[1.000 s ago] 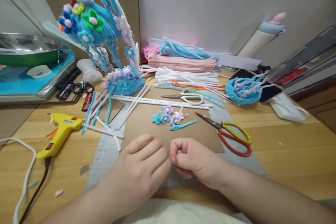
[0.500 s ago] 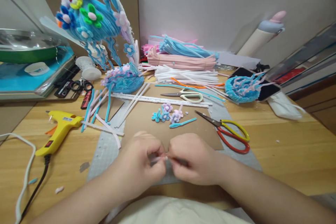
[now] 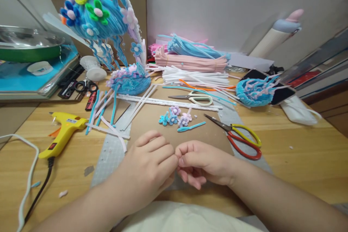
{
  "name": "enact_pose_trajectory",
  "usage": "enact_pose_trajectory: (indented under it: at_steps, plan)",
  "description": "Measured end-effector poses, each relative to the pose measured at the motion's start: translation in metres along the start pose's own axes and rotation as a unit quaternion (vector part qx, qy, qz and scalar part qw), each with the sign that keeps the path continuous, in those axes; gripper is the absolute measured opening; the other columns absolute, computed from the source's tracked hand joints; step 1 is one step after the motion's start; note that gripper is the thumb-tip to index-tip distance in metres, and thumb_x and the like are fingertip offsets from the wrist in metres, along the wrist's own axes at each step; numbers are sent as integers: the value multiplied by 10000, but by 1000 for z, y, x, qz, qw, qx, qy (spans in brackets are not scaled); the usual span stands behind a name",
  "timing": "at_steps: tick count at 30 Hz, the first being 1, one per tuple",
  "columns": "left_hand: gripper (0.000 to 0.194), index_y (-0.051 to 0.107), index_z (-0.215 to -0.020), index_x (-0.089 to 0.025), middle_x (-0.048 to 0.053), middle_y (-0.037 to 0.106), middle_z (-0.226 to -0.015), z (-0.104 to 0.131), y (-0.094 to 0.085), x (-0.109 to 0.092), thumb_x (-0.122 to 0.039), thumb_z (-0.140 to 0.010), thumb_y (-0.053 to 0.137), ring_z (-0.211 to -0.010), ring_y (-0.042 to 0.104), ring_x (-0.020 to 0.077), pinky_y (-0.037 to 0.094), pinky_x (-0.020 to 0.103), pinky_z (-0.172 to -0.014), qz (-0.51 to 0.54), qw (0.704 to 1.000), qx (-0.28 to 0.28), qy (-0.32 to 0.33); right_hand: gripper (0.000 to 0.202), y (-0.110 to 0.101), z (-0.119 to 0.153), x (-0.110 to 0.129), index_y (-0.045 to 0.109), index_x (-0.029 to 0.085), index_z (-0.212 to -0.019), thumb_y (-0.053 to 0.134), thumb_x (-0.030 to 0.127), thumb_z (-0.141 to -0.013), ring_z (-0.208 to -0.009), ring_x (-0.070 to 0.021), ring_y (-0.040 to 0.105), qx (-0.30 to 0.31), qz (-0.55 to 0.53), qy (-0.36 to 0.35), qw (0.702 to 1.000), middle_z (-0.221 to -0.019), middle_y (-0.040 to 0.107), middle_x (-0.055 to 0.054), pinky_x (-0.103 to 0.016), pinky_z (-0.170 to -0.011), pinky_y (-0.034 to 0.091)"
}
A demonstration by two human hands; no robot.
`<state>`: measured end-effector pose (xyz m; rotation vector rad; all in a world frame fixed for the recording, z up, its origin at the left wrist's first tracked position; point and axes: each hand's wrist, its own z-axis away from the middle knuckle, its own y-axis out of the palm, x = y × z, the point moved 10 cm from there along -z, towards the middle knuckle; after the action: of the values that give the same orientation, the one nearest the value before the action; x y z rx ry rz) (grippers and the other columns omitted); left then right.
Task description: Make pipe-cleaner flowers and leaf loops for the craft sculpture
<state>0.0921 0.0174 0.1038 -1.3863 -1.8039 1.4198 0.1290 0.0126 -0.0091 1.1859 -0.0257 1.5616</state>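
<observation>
My left hand (image 3: 152, 163) is closed with its back to the camera, fingers curled inward. Its fingertips meet those of my right hand (image 3: 201, 161), whose thumb and index finger are pinched while the lower fingers curl loosely. Whatever lies between the fingertips is hidden. Both hands are over the near edge of a brown board (image 3: 154, 121) on a grey cutting mat (image 3: 108, 157). Just beyond them sit several small fuzzy flowers (image 3: 173, 119) in blue, purple and pink. Beside these lies a looped blue pipe cleaner (image 3: 191, 127).
Red-and-yellow-handled scissors (image 3: 243, 137) lie right; white-handled scissors (image 3: 201, 98) lie farther back. A yellow glue gun (image 3: 63, 130) with its cord is left. Bundled pipe cleaners (image 3: 190, 59) line the wall. A flower-covered hanging ornament (image 3: 100, 18) stands back left, a blue woven piece (image 3: 255, 92) back right.
My left hand has rolled over, so its back now covers the small pale piece seen between the fingers before. The lower fingers of my right hand have loosened. The view has shifted slightly.
</observation>
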Motion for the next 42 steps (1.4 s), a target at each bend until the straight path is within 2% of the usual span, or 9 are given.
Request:
enact_pose_trajectory:
  at_steps: [5,7,12,14,16,21,24,28,42]
  plan:
    - [154,540,-661,-178,-15,585,-651,0,3,3,-108,-787,484,-671,498,138,385,336,-780,7,1000,1,-27,116,-10,3,12,448,183,-651,542,220,-708,-374,-47,372,-82,150,-52,984,-480,482,74,-161,-374,265]
    - [124,528,-633,-177,-20,553,-610,0,7,12,-100,-729,513,-639,487,136,388,333,-751,49,996,11,-74,113,-9,10,34,441,182,-616,521,163,-693,-442,-59,356,-127,324,-143,927,-500,428,73,-182,-431,269]
    - [106,542,-589,-182,-33,551,-564,11,30,40,-95,-642,514,-601,513,127,396,280,-651,206,946,53,-244,202,50,45,61,470,179,-607,453,118,-799,-545,-109,342,-94,716,-407,559,-582,451,24,-272,-512,221]
    - [107,573,-598,-188,-26,588,-593,19,43,46,-113,-636,507,-636,541,138,391,252,-601,252,916,94,-297,213,59,49,54,492,181,-646,426,131,-843,-563,-122,360,-73,756,-435,484,-612,487,9,-286,-525,224]
    - [111,589,-614,-193,-25,604,-624,23,49,48,-126,-640,504,-664,552,145,390,241,-590,269,902,126,-313,169,54,46,55,488,183,-652,457,131,-809,-556,-114,370,-76,732,-429,524,-605,482,20,-271,-521,238]
    - [72,597,-744,-193,-26,618,-684,24,41,62,-206,-722,529,-673,554,144,414,242,-612,333,872,76,-349,93,-13,20,52,459,186,-658,491,167,-743,-455,-67,397,-212,427,-231,848,-535,428,67,-189,-441,292]
    - [107,589,-752,-170,-5,620,-694,27,47,69,-260,-758,532,-664,557,139,430,248,-623,458,797,45,-391,107,-25,7,28,437,194,-698,482,260,-769,-338,-54,390,-184,211,-121,952,-484,458,84,-172,-355,273]
    - [115,583,-766,-161,-4,596,-703,24,54,69,-262,-715,602,-675,549,133,423,250,-643,553,735,14,-393,147,-23,5,24,439,188,-705,533,291,-750,-302,-37,397,-169,119,-112,972,-477,497,89,-145,-318,249]
    - [98,579,-693,-139,-30,587,-611,27,67,60,-224,-705,626,-613,531,101,404,215,-632,606,668,30,-430,278,-14,5,21,490,171,-706,616,417,-735,-357,-54,473,-157,76,-131,976,-519,573,50,-170,-376,394]
